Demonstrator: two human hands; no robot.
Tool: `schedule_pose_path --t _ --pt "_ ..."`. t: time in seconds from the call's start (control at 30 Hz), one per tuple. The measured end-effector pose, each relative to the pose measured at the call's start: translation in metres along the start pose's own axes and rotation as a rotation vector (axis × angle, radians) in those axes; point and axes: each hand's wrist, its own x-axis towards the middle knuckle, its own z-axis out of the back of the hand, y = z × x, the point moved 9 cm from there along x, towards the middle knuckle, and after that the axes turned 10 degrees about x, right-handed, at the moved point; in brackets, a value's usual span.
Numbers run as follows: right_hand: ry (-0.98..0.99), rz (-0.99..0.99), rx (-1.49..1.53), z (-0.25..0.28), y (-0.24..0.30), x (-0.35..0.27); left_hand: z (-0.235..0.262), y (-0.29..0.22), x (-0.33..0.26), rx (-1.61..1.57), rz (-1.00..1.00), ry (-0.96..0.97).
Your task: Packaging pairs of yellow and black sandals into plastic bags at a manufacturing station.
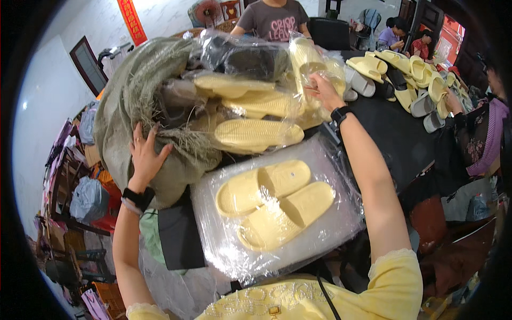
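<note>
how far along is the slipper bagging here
Done: one yellow slipper pair lies sealed in a clear bag in front, more bagged pairs spill from the grey-green sack. In hand: right hand grips another bagged pair; left hand steadies the sack. Left: loose slippers on the black table.

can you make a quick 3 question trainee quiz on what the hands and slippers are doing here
1. True or false: the left hand rests on the grey-green woven sack.
2. What does the right hand grip? A) a black slipper B) a clear bag of yellow slippers C) a cardboard box
3. Fill in: the bagged pair of yellow slippers lying nearest the person has its soles facing ____.

Key
1. True; its fingers spread on the sack.
2. B; it pinches the clear plastic at the pile's far side.
3. Down; the footbeds face up.
</note>
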Motion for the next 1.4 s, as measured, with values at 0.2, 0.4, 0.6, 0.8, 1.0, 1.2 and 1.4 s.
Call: schedule_pose_path --t 0.2,0.4,0.6,0.8,1.0,1.2,1.4 --pt "-0.102 -0.058 -0.512 0.013 0.009 -0.053 -0.006 0.010 -0.004 -0.126 -0.003 -0.014" --pt "0.109 0.167 -0.948 0.007 0.039 -0.170 0.057 -0.010 -0.033 0.002 -0.021 -0.318" --pt "0.034 -0.077 -0.619 0.082 -0.013 -0.254 0.125 -0.092 -0.107 -0.255 0.000 -0.170" --pt "-0.067 -0.099 -0.128 0.066 0.007 -0.309 0.082 -0.150 -0.226 -0.584 0.186 0.445" --pt "-0.218 -0.052 0.055 0.085 -0.014 -0.330 0.052 -0.175 -0.273 -0.279 0.192 0.462" --pt "-0.003 -0.223 0.179 0.090 -0.055 -0.355 0.049 -0.156 -0.267 -0.294 0.322 0.360" --pt "0.192 -0.206 0.486 0.087 -0.042 -0.348 0.063 -0.157 -0.257 -0.408 0.315 0.346"
